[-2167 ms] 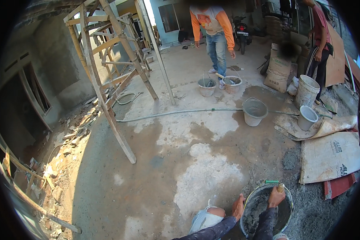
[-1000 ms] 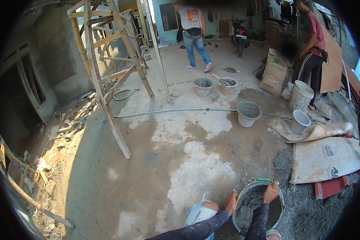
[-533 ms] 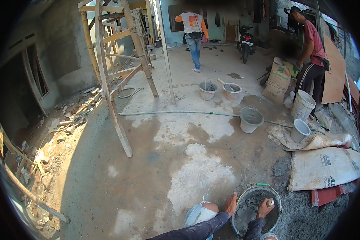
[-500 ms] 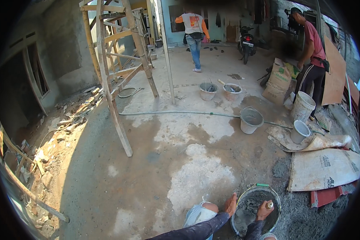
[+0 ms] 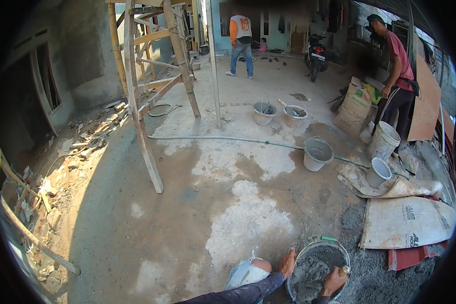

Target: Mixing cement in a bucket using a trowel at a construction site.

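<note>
A bucket [image 5: 290, 291] of wet grey mortar [image 5: 314, 268] stands in front of me at the lower right. Its wire handle carries a green grip [image 5: 329, 238] and lies along the rim. Against the bucket's left side rests my left hand [image 5: 288, 263], its fingers stretched out beside the rim. My right hand [image 5: 333, 281] is closed round the pale wooden handle of a trowel [image 5: 344, 271] above the mortar. The trowel's blade is hidden by the hand and the mortar. My left knee [image 5: 262, 264] is bent next to the bucket.
A grey bucket [image 5: 318, 154] stands ahead near a hose [image 5: 213, 137] crossing the floor. Wooden scaffolding [image 5: 146, 126] rises at the left. Sacks [image 5: 408, 223] lie to the right. A person in a red shirt [image 5: 400, 58] works behind; another in orange sleeves [image 5: 241, 30] is farther off.
My right hand has shifted slightly within the bucket with the trowel, and the mortar's surface looks different. The far person has moved left. The whole view has shifted a little.
</note>
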Available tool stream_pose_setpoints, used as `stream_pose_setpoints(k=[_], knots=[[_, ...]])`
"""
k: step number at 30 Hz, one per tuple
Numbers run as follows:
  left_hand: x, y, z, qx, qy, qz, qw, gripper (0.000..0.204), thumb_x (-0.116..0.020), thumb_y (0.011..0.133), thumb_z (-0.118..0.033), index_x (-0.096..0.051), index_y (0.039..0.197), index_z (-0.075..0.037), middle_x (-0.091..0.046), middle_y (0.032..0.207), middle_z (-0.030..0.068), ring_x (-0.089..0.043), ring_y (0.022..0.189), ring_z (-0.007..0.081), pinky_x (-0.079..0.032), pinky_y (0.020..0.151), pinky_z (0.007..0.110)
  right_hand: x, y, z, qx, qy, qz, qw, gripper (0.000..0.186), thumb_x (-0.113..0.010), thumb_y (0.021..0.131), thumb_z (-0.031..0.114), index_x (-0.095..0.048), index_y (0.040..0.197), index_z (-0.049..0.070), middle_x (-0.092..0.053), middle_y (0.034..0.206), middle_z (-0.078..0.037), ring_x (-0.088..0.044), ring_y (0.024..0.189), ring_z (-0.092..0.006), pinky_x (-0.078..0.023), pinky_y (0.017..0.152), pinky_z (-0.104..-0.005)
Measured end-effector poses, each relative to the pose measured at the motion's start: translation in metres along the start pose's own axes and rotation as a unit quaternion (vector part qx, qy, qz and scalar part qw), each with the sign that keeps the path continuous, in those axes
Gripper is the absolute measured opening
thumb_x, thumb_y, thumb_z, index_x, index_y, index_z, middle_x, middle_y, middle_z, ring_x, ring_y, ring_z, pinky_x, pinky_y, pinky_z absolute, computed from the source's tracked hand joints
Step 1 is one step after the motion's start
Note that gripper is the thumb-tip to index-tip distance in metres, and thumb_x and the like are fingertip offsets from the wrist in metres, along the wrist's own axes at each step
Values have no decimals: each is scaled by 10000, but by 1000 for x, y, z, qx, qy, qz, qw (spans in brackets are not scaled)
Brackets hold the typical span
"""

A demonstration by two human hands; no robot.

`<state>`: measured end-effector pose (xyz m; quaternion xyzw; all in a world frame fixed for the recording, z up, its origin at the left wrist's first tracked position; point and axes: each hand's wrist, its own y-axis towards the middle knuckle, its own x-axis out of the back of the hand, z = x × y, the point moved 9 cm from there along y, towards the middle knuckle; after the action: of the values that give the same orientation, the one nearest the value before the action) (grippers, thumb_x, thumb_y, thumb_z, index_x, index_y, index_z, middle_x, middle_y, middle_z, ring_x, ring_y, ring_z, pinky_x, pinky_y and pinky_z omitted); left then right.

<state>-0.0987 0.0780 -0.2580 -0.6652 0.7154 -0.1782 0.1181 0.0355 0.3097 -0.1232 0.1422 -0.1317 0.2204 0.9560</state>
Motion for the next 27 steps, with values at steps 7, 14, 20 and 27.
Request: stream_pose_setpoints(k=[7,14,20,27], knots=[[-10,1,7,-2,-30,12,999,775,-266,948,-641,-660,1101,9,-649,1139,213,-577,1106,362,-411,939,415,-67,59,22,81,36,-84,993,165,-603,820,96,-553,733,-34,-541,642,-58,-485,594,-154,-410,565,-356],[-9,17,17,-9,-38,12,999,785,-267,941,-654,-656,1121,5,-645,1154,209,-573,1119,360,-408,951,407,-5,70,18,68,131,-174,973,210,-553,893,104,-501,704,29,-480,573,-31,-447,493,-129,-372,491,-292],[-4,4,-4,13,-15,17,1000,784,-263,938,-655,-654,1141,-6,-638,1173,207,-567,1134,361,-398,972,404,-117,36,-70,-137,330,111,927,233,-510,903,153,-429,695,88,-425,545,-13,-411,413,-119,-357,389,-286],[-1,-2,9,-9,-14,-10,1000,750,-264,963,-600,-656,1050,33,-656,1077,231,-588,1057,376,-413,913,418,-81,-11,-11,-216,306,319,870,228,-522,863,134,-384,683,105,-377,522,-10,-355,374,-122,-344,362,-302]])
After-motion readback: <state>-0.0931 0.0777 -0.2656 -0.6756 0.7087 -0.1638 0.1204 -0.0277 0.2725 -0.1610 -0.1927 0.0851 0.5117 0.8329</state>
